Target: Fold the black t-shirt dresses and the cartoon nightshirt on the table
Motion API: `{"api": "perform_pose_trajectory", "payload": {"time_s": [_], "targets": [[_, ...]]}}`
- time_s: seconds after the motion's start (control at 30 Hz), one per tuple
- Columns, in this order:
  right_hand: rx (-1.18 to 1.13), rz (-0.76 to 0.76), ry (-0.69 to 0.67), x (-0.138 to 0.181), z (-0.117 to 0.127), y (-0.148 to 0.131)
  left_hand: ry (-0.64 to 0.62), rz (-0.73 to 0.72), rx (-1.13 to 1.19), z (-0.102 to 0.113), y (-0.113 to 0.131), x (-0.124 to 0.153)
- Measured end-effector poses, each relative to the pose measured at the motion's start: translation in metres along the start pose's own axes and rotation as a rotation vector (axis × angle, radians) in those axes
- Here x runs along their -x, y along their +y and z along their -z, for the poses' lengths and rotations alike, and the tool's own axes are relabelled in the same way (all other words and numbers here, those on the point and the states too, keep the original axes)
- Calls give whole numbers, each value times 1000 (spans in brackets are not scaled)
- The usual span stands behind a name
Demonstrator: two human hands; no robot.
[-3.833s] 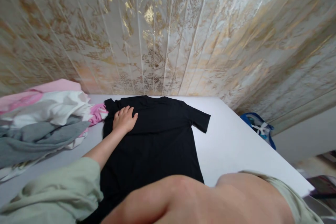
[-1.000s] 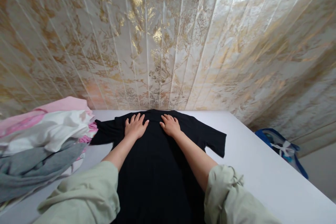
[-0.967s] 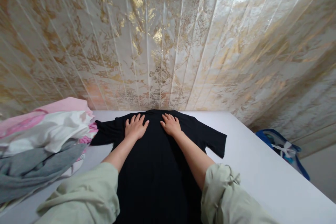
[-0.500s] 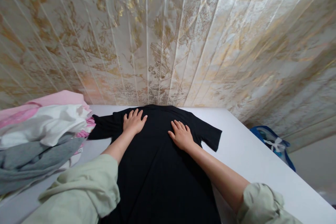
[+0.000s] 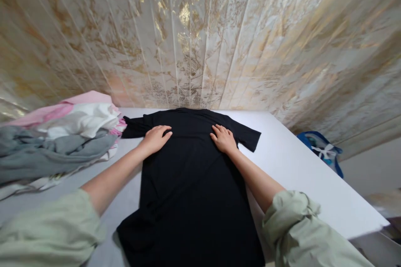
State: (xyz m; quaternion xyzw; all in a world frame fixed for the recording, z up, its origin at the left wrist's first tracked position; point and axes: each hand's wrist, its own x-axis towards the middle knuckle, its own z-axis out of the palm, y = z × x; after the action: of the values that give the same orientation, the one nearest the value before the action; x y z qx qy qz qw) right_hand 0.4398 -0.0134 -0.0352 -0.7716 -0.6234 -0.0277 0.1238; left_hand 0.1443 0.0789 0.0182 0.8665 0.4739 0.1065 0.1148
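A black short-sleeved T-shirt (image 5: 191,175) lies spread on the white table (image 5: 300,179), its collar end toward the wall and its body running to the lower edge of the view. My left hand (image 5: 156,139) rests on its upper left part, just below the left sleeve, fingers together and thumb apart. On the upper right part, near the right sleeve, my right hand (image 5: 223,138) lies flat with its fingers stretched. Both palms face down on the cloth and grip nothing. The shirt's lower left side is bunched and sticks outward.
Pink, white and grey clothes (image 5: 78,129) are heaped at the table's left, close to the left sleeve. A patterned gold and white wall covering (image 5: 188,41) rises behind the table. Past the right edge sits a blue-edged clear bag (image 5: 322,150) with a white bow.
My left hand has slid down and slightly outward, its fingers drawing closer together. My right hand stays near the same upper right area. The view has tilted, showing more of the table and shirt.
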Motion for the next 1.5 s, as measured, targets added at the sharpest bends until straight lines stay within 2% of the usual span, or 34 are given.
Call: {"api": "perform_pose_trajectory", "payload": {"time_s": [0.13,0.23,0.3,0.4,0.5,0.57,0.7,0.83,0.9,0.97,1.03,1.07,1.17,1.23,1.37,1.43,1.5], "targets": [[-10,9,62,3,2,-1,-87,-130,206,19,8,100],[-7,33,101,13,13,-7,-131,-46,274,22,14,163],[-27,86,111,27,26,-15,-122,-7,231,17,17,191],[-98,232,99,61,51,-29,-91,9,199,5,20,214],[-185,368,44,107,73,-41,-85,59,304,-1,18,218],[-225,406,-2,139,81,-43,-72,98,402,2,16,218],[-266,359,-59,194,86,-35,-63,232,639,19,11,227],[-305,241,-46,240,83,-16,-181,437,1016,31,-3,261],[-314,176,-32,259,80,-6,-210,520,1084,28,-17,281],[-314,127,-20,275,76,2,-271,584,1036,22,-33,295],[-305,92,1,286,74,5,-314,581,904,17,-46,301],[-302,76,17,289,73,4,-281,559,811,17,-50,301],[-305,34,70,296,77,-7,20,425,496,26,-45,291],[-308,38,65,299,82,-18,153,287,350,34,-32,277],[-269,94,-32,303,89,-32,139,-21,272,31,-6,234],[-241,99,-60,305,91,-34,120,-101,251,18,-3,212],[-228,91,-71,305,91,-34,117,-121,213,1,-7,194]]}}
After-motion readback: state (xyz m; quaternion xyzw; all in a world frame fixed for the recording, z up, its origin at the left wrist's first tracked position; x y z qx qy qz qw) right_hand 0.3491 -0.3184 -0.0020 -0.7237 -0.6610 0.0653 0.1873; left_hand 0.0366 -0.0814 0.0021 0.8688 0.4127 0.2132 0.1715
